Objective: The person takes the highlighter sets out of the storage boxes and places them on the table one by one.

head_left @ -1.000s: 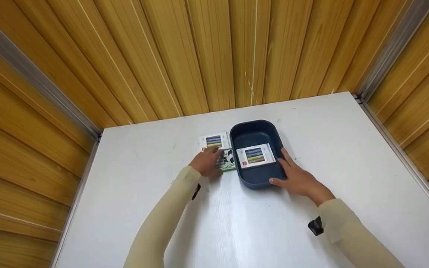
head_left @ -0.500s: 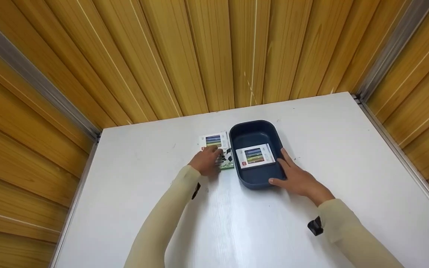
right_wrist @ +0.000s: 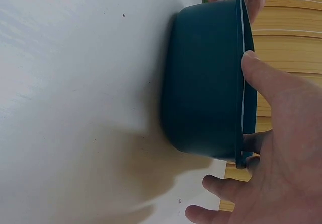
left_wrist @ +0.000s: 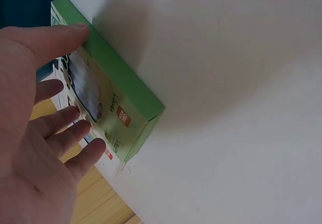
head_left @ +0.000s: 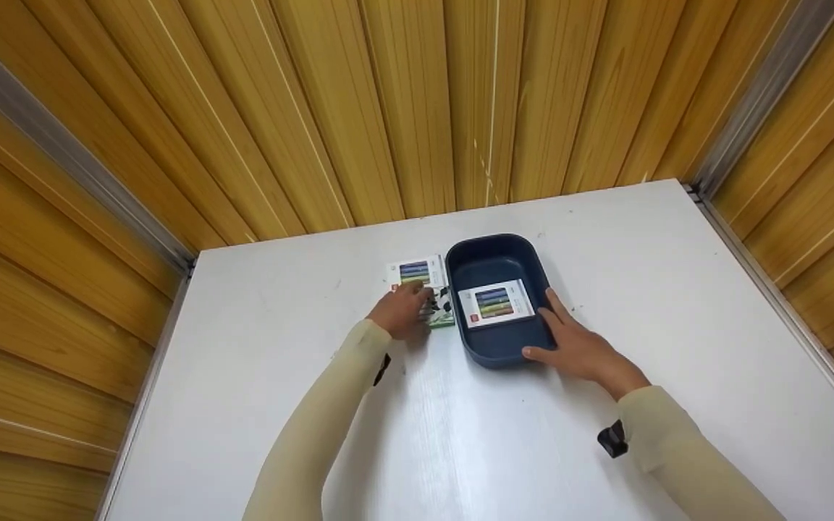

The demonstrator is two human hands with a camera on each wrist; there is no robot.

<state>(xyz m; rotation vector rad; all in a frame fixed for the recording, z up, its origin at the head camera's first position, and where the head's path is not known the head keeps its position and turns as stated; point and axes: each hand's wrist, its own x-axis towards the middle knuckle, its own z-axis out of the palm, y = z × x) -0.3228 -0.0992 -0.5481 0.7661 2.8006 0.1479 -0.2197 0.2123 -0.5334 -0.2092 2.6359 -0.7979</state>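
A dark blue bin (head_left: 507, 354) stands on the table with a white box of colored sticks (head_left: 496, 302) lying inside it. My right hand (head_left: 582, 346) holds the bin's rim at its near right side; the thumb lies at the rim and two fingers reach over it. Left of the bin, my left hand (head_left: 404, 311) lies over a green panda-printed box (left_wrist: 108, 100), its fingers spread and loosely bent above the top. The left thumb touches the box's green side. A second white box of colored sticks (head_left: 415, 269) lies just behind the panda box, partly covered by the fingers.
The white table (head_left: 279, 325) runs back to wood-patterned panels (head_left: 424, 108), with more panels at both sides. Metal rails (head_left: 786, 94) line the corners. The bin's wall stands close along the right ends of the boxes.
The panda box has slid slightly away from me and to the left, and the white box behind it shifted a little. The bin and right hand have barely moved.
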